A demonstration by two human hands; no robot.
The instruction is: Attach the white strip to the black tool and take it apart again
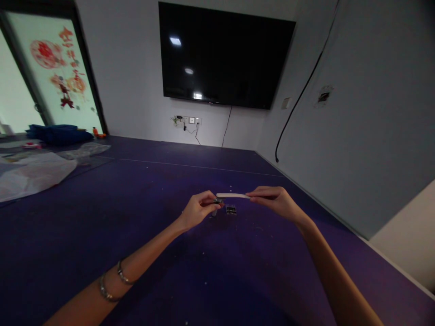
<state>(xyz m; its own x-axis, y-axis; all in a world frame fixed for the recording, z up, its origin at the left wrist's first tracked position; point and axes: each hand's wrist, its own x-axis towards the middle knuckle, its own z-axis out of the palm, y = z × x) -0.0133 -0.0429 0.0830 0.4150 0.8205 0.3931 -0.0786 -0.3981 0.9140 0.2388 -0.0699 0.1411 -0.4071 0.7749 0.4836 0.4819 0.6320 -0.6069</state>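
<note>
2 forearms (149, 253), the left wearing 2 metallic bracelets (121, 272), lead to a slim, pale, gently curved strip (233, 195) over the purple surface (217, 290), 1 end pinched in the fingers (264, 193) of the right hand (277, 201), the other at a small metallic piece (218, 200) pinched by the left hand (197, 211).

Hands (197, 212): two. Pale strip (233, 195): one. Small dark square item (231, 209): one. Bracelet bands (107, 290): two. Television (227, 54): one.
</note>
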